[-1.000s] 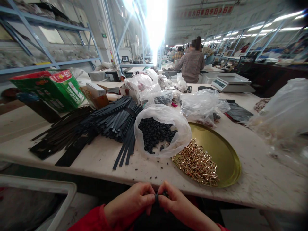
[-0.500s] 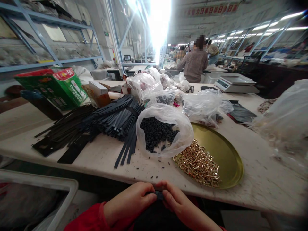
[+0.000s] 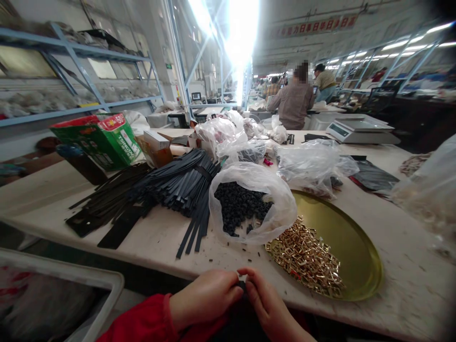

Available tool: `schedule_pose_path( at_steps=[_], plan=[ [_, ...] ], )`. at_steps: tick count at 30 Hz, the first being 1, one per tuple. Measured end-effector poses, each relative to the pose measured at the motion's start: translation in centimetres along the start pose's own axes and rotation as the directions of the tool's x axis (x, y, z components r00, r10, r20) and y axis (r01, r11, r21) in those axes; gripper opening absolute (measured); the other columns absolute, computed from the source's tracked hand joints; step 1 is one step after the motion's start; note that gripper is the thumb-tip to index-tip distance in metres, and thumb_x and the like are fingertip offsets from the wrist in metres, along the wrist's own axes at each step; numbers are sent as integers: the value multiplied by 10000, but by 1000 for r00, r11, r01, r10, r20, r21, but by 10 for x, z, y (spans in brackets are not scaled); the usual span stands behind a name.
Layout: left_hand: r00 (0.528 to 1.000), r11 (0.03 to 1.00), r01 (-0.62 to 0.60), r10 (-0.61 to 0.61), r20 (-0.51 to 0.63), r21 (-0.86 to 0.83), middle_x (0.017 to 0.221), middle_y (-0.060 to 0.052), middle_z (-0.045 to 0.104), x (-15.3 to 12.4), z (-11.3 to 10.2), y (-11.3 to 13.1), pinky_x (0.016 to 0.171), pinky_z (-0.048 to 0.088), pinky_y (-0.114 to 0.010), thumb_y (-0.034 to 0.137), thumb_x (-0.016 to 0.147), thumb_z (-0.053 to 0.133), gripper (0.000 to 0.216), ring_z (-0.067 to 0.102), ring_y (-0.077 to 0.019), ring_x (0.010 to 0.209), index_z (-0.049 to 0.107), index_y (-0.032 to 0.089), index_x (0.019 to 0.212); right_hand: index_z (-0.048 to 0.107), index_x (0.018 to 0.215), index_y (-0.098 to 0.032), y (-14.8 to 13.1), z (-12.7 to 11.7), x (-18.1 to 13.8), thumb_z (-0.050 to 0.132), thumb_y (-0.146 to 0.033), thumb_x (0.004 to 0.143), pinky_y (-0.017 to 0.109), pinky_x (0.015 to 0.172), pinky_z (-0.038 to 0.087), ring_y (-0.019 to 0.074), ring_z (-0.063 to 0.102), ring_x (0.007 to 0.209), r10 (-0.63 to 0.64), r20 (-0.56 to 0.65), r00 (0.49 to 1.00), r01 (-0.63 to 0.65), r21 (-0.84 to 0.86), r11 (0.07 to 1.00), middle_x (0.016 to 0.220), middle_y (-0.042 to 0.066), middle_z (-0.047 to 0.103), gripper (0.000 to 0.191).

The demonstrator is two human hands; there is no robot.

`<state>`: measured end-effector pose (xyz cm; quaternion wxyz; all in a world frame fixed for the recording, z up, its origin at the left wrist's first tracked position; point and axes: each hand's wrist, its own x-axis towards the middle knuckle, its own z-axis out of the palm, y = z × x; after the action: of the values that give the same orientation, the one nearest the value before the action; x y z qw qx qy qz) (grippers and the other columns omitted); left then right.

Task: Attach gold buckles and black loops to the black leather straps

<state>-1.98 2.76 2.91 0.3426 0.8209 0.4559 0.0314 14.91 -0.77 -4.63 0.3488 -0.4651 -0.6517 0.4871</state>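
At the table's near edge, my left hand (image 3: 208,297) and my right hand (image 3: 265,301) meet with fingers curled inward. A small dark piece (image 3: 242,285) shows between their fingertips. Both hands pinch it; most of it is hidden, so its kind cannot be made out. Beyond them, an open clear plastic bag (image 3: 285,209) holds many small black loops (image 3: 240,204). To its right, gold-coloured buckles (image 3: 306,256) lie heaped on a round golden tray (image 3: 359,251). Dark flat straps (image 3: 174,183) lie bundled left of the bag, with several loose ends pointing towards me.
Behind lie more plastic bags (image 3: 309,161) and a white scale (image 3: 361,129). A green carton (image 3: 117,142) and a dark bottle (image 3: 83,164) stand left. A white crate (image 3: 119,282) sits below the table's left edge. A person (image 3: 294,104) stands further back, facing away.
The view has shifted, so table items appear further right and lower. Both hands stay together at the table edge around the small dark piece, which is now more covered by the fingers.
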Motion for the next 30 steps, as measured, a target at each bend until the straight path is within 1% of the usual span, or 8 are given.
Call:
schedule_pose_path(
  at_steps=[5,9,14,16,19,23,27,30],
  plan=[
    [999,985,22,-17,-34,173,738,-99,681,17,-1,2,568,384,-280,345,848,414,301,624,-239,656,659,174,810,493,1061,-226,10,-7,13,324,-430,897,290,657,453,200,597,758,24,-117,993,-23,10,1000,864,49,629,311],
    [967,942,207,-155,-203,265,754,-81,664,37,-6,-23,602,407,-283,448,788,531,291,627,-253,721,623,174,822,537,892,-200,22,-23,35,363,-328,884,321,621,419,216,587,663,-90,-249,964,-18,-401,916,714,51,626,216],
    [885,895,354,-225,-409,273,887,-86,614,50,-29,-71,766,407,-298,315,857,465,194,589,-227,877,584,169,811,580,812,-223,40,-20,46,399,-206,860,352,705,393,236,583,769,-302,-237,923,44,-715,697,827,71,652,188],
    [805,855,456,-278,-524,246,967,-120,587,53,-44,-90,805,397,-324,254,895,370,213,567,-233,936,556,150,912,584,880,-229,45,-16,45,420,-194,853,360,749,392,241,576,842,-342,-238,909,58,-740,670,926,73,650,170],
    [713,808,558,-353,-606,186,931,-124,608,59,-61,-114,758,418,-301,229,859,444,161,592,-223,876,542,130,939,571,956,-223,48,-14,43,458,-211,849,375,803,390,246,565,908,-355,-241,903,70,-734,676,990,74,639,157],
    [653,802,582,-362,-666,135,838,-84,636,65,-66,-127,723,433,-273,193,822,476,106,613,-200,797,561,145,863,556,974,-216,46,-14,40,483,-219,844,389,836,396,244,556,936,-364,-242,899,85,-720,689,1010,78,623,149],
    [583,834,544,-290,-759,99,1030,-135,594,56,-77,-122,813,421,-297,128,847,352,244,581,-215,944,491,115,1047,538,982,-209,37,-19,36,471,-201,846,388,846,405,235,544,959,-438,-251,863,134,-722,679,1027,83,609,152],
    [585,874,475,-225,-779,104,1094,-122,575,39,-91,-109,857,402,-280,94,844,313,344,559,-195,1004,413,117,1173,536,978,-189,19,-34,43,441,-200,857,376,861,402,231,534,979,-466,-268,843,132,-737,663,1036,97,597,155]
  ],
)
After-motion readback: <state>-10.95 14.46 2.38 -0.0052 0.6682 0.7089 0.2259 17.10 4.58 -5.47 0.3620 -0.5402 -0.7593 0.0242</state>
